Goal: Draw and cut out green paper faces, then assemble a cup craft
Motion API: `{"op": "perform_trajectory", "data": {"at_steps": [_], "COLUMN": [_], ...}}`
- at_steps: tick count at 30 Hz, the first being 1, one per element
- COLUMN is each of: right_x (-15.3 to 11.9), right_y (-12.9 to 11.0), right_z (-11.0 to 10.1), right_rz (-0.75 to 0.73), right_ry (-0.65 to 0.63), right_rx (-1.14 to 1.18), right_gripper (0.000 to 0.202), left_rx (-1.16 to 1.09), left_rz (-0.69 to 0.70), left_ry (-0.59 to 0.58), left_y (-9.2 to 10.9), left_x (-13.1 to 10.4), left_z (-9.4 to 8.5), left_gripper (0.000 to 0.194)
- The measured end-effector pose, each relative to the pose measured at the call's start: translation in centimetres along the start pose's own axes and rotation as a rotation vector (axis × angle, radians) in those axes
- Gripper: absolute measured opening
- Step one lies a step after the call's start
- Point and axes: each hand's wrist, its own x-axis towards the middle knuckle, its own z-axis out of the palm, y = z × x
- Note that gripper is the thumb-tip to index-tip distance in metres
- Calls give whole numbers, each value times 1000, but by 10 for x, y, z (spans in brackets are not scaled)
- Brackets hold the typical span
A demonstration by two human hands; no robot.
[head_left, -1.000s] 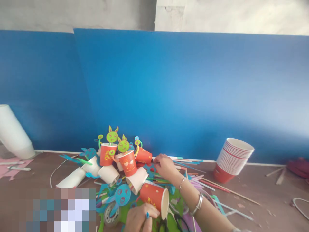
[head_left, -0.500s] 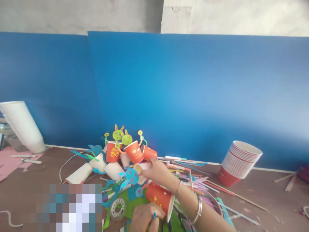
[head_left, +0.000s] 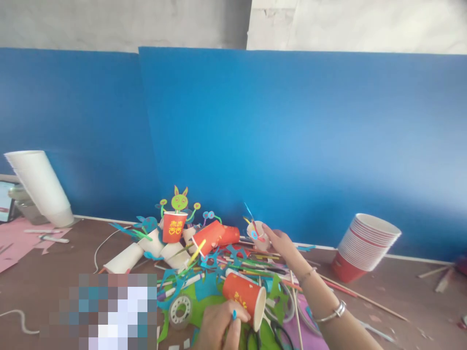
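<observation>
Right hand [head_left: 279, 239] now farther right, gripping 1 white cup [head_left: 263, 241] near blue board [head_left: 292, 141]. Left hand [head_left: 219, 324] still clamped on 1 red cup [head_left: 241, 293].

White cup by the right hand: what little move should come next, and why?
Maybe the right hand should steady the white cup before letting go. Its fingers touch the cup's side, thin bits poke out of the top, and a red cup nearby lies on its side, so this one might tip too.
</observation>
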Motion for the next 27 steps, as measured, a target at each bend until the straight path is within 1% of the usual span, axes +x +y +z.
{"op": "perform_trajectory", "data": {"at_steps": [2, 4, 6, 8, 9, 10, 11, 12, 13, 14, 15, 17, 19, 20, 22, 23, 25, 27], "right_x": [1, -4, -15, -29, -37, -44, -51, -56, -61, -64, -65, -65, -62, -60, -55, -53, -47, -42], "right_y": [1, -2, -11, -25, -33, -40, -48, -54, -60, -64, -67, -70, -72, -72, -70, -69, -63, -54], "right_z": [-1, 0, 5, 14, 19, 26, 33, 42, 50, 58, 66, 76, 80, 78, 68, 61, 44, 28], "right_rz": [2, -51, -145, -277, -348, -453, -635, -778, -861, -889, -885, -842, -823, -824, -795, -747, -561, -372], "right_ry": [116, 202, 268, 282, 257, 193, 68, -72, -207, -297, -349, -394, -393, -391, -382, -385, -428, -553], "right_rx": [-134, -233, -305, -351, -361, -370, -398, -430, -480, -546, -613, -721, -736, -693, -508, -376, -87, 193], "right_gripper": [49, 41, 32, 24, 21, 19, 22, 24, 27, 35, 42, 52, 55, 56, 57, 58, 61, 58], "left_rx": [-14, -22, -8, 7, 5, 2, -3, -9, -18, -29, -41, -53, -30, -18, -18, -26, -34, -22], "left_rz": [2, 8, 11, 18, 23, 32, 41, 49, 55, 66, 74, 92, 97, 99, 101, 96, 83, 59], "left_ry": [9, 20, 32, 32, 24, 16, 8, 0, -10, -24, -40, -59, -64, -74, -106, -108, -72, -29], "left_y": [-1, -1, -2, -3, -4, -6, -7, -9, -11, -12, -14, -17, -18, -17, -14, -12, -7, -2], "left_x": [-1, -1, -2, -2, -3, -4, -4, -5, -6, -7, -8, -8, -7, -6, -4, -3, -1, 0], "left_z": [0, 1, 1, 2, 2, 3, 4, 5, 5, 5, 5, 4, 2, 1, -1, -1, -1, 1], "left_gripper": [38, 36, 34, 32, 33, 33, 34, 35, 35, 35, 34, 34, 34, 33, 33, 33, 36, 39]}}
